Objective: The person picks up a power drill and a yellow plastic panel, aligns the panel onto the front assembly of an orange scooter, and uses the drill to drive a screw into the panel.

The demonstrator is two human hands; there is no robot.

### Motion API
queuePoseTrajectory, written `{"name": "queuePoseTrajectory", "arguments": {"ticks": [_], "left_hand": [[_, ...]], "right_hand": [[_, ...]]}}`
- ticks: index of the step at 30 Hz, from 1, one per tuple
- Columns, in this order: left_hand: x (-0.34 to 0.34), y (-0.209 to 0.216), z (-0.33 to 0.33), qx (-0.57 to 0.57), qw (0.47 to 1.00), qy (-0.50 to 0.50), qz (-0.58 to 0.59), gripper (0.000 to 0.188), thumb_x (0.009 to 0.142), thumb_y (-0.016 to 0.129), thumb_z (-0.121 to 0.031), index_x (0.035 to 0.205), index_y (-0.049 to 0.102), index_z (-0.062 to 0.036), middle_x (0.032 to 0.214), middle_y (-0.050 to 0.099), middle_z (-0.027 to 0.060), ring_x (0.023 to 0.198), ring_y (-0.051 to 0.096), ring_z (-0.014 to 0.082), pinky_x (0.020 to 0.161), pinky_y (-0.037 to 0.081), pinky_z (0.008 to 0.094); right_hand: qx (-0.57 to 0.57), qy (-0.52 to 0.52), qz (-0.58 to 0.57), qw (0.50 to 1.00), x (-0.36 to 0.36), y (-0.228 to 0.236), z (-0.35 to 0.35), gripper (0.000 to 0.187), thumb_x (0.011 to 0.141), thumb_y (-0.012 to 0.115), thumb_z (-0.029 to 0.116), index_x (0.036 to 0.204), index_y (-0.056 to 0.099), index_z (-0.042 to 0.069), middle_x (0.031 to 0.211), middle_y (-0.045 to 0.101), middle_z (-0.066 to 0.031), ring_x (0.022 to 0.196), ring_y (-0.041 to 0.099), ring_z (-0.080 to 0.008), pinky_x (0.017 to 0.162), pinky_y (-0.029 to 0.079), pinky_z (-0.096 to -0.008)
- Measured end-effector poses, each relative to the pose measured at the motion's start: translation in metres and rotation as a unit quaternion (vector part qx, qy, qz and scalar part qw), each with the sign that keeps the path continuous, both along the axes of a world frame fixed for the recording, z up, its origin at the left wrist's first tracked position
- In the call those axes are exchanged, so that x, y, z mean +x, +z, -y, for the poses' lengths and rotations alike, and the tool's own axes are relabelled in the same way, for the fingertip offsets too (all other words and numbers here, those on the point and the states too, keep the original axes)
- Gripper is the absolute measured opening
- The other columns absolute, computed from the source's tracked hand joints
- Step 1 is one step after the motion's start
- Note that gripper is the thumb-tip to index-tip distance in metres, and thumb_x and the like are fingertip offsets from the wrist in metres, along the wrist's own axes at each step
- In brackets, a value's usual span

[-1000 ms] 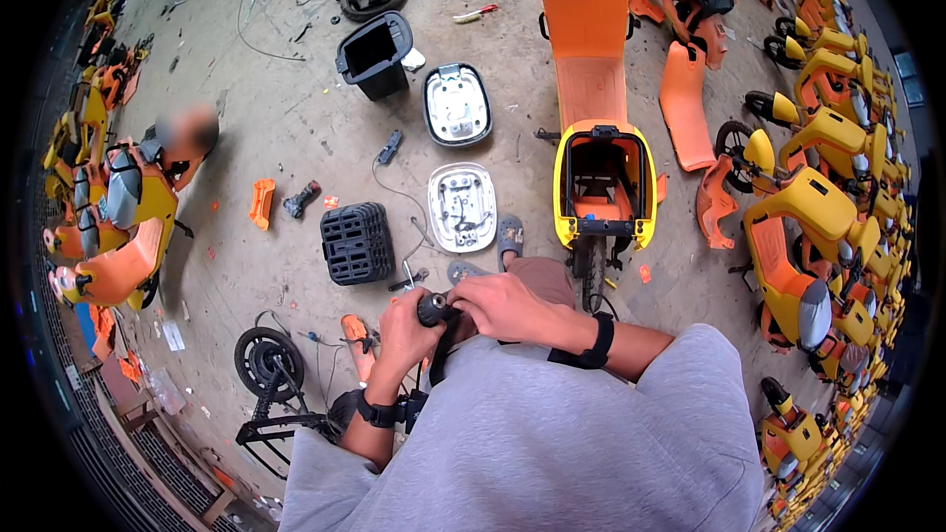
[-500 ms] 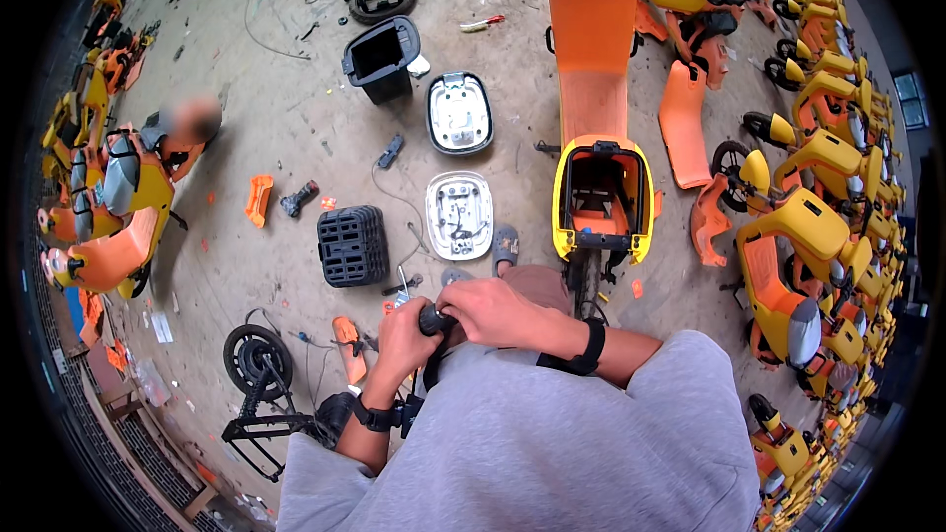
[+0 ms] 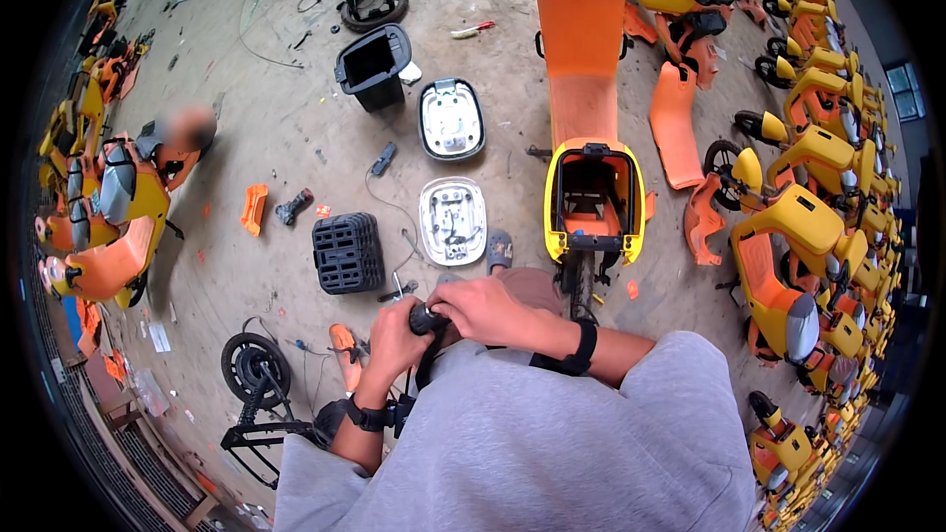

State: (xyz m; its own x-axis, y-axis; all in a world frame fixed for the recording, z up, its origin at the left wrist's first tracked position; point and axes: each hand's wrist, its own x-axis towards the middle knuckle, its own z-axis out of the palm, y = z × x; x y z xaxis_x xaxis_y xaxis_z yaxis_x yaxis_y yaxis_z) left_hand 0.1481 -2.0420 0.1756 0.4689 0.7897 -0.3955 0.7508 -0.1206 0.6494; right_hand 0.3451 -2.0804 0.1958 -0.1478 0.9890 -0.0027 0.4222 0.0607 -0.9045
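Since a second ago, the right hand [image 3: 488, 309] has brought its fingers over the tip of the black, round-nosed tool [image 3: 425, 319], pinching it while the left hand's [image 3: 396, 337] fingers clasp its side, so both hands engage it before the grey fabric shirt [image 3: 532, 424].

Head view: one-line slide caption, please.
Left hand gripping a dark cylindrical piece, right hand at its end, with an orange-and-yellow scooter ahead.

pass: floor [image 3: 515, 182] between white panel [image 3: 453, 222] and scooter [image 3: 583, 116] | block: black crate [image 3: 347, 254]
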Motion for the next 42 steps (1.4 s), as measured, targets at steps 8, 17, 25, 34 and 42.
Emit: {"name": "queuePoseTrajectory", "arguments": {"ticks": [8, 17, 25, 34, 42], "left_hand": [[-0.003, 0.007, 0.001, 0.008, 1.000, -0.004, -0.004, 0.032, 0.064, 0.075, -0.012, 0.092, 0.064, -0.0015, 0.087, 0.068, 0.0216, 0.084, 0.065, 0.0428, 0.072, 0.051, 0.0478], [-0.011, 0.014, 0.003, 0.008, 0.998, 0.036, 0.046, 0.033, 0.067, 0.076, -0.018, 0.095, 0.065, -0.0040, 0.088, 0.068, 0.0214, 0.088, 0.065, 0.0420, 0.074, 0.052, 0.0483], [-0.017, 0.024, 0.004, 0.014, 0.996, 0.069, 0.050, 0.033, 0.066, 0.077, -0.017, 0.095, 0.067, -0.0056, 0.089, 0.069, 0.0194, 0.087, 0.066, 0.0401, 0.075, 0.052, 0.0460], [-0.029, 0.029, 0.005, 0.001, 0.972, 0.204, 0.118, 0.095, 0.067, 0.078, -0.015, 0.152, 0.035, -0.0179, 0.091, 0.069, 0.0192, 0.086, 0.067, 0.0417, 0.078, 0.052, 0.0474], [-0.034, 0.018, 0.007, 0.077, 0.965, 0.232, 0.100, 0.083, 0.066, 0.076, -0.014, 0.144, 0.048, -0.0103, 0.091, 0.070, 0.0176, 0.085, 0.069, 0.0336, 0.079, 0.053, 0.0415]], "right_hand": [[0.056, 0.043, 0.024, 0.997, -0.002, 0.008, -0.001, 0.012, 0.088, 0.065, 0.013, 0.096, 0.068, 0.004, 0.079, 0.069, -0.0150, 0.073, 0.067, -0.0367, 0.065, 0.053, -0.0441], [-0.006, 0.049, 0.025, 0.998, -0.010, 0.025, -0.006, 0.021, 0.094, 0.063, 0.021, 0.104, 0.064, 0.003, 0.083, 0.069, -0.0159, 0.076, 0.068, -0.0353, 0.066, 0.053, -0.0427], [-0.098, 0.112, 0.018, 0.989, -0.002, 0.016, -0.020, 0.038, 0.088, 0.071, 0.018, 0.122, 0.062, 0.004, 0.094, 0.072, -0.0139, 0.082, 0.071, -0.0293, 0.072, 0.055, -0.0365], [-0.340, 0.055, -0.235, 0.909, -0.007, 0.034, -0.014, 0.075, 0.091, 0.067, 0.014, 0.154, 0.028, 0.006, 0.125, 0.064, -0.0191, 0.114, 0.061, -0.0229, 0.098, 0.048, -0.0355], [-0.340, 0.061, -0.315, 0.884, -0.024, 0.039, -0.023, 0.071, 0.097, 0.055, 0.012, 0.157, 0.018, 0.007, 0.083, 0.068, -0.0099, 0.079, 0.070, -0.0179, 0.092, 0.051, -0.0357]]}}
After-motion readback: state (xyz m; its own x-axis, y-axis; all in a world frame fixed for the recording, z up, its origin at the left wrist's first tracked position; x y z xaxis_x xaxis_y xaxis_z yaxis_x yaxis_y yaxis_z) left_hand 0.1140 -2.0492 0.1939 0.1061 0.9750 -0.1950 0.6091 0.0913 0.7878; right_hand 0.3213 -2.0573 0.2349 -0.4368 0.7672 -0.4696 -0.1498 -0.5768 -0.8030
